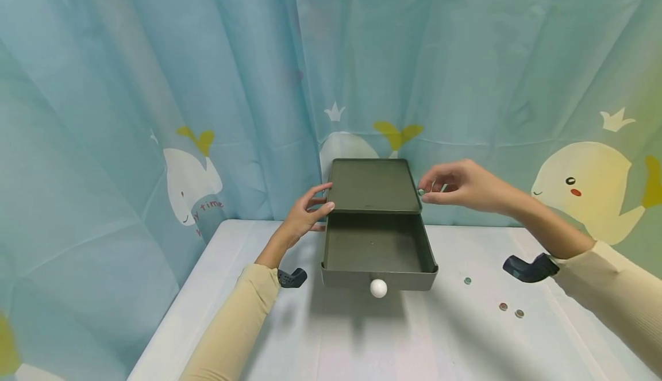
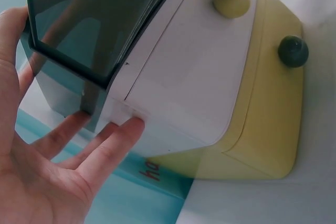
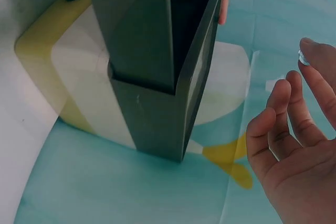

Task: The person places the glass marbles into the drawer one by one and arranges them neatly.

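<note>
A small desktop drawer unit has a dark green top drawer (image 1: 380, 280) pulled out, with a white knob (image 1: 378, 288) on its front. Below it are a white drawer (image 2: 194, 61) and a yellow drawer (image 2: 278, 114), both closed. My left hand (image 1: 305, 214) rests against the unit's left side, thumb near the top edge and fingers extended along the wall. Beside the right edge of the lid (image 1: 374, 185), my right hand (image 1: 457, 184) pinches a small round greenish piece (image 1: 421, 192) between thumb and index finger. It shows as a pale bit (image 3: 303, 57) in the right wrist view.
On the white table (image 1: 289, 346), right of the unit, lie a small green round piece (image 1: 468, 281), a reddish one (image 1: 503, 307) and a greyish one (image 1: 519, 314). A blue curtain (image 1: 248, 82) with whale prints hangs close behind the unit.
</note>
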Tool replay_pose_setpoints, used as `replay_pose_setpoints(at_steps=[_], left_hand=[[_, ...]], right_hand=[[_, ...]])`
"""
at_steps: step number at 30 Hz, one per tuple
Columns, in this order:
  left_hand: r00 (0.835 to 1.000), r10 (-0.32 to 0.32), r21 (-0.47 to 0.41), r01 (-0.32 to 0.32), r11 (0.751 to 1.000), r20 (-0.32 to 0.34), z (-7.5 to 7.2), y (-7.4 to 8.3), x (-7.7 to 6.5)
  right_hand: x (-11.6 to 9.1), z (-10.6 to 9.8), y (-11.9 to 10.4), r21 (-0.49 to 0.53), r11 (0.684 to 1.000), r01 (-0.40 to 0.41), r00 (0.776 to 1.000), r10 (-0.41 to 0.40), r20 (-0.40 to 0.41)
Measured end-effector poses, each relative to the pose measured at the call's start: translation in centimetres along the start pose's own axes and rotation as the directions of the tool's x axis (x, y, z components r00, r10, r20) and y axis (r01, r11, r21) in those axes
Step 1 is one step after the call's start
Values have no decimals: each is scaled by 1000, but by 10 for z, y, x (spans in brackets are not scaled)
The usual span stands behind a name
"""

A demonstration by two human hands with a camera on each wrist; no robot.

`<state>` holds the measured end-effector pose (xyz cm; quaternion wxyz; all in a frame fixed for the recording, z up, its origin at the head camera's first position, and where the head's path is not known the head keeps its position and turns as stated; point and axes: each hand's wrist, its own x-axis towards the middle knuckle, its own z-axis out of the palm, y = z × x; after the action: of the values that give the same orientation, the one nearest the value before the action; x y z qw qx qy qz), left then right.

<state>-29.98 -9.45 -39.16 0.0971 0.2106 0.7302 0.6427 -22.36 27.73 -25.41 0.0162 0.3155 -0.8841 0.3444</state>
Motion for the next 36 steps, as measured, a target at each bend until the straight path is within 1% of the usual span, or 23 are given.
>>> replay_pose_setpoints(at_steps=[8,16,19,28,36], left_hand=[[1000,0,-1,0,1000,6,1,1,0],[1000,-13,-3,13,1000,3,1,1,0],[1000,-17,-4,16,1000,-4,1,1,0],[1000,-19,6,19,1000,-15,1,-1,0],[999,-19,2,20,1000,-29,1,-3,1]], right_hand=[[24,13,-8,57,997,49,997,-53,56],[48,32,-19,77,995,63,988,-73,133],[56,39,-23,84,994,72,983,-85,160],[76,61,-30,102,985,141,960,-161,231],[87,76,-30,105,977,185,942,-206,263]])
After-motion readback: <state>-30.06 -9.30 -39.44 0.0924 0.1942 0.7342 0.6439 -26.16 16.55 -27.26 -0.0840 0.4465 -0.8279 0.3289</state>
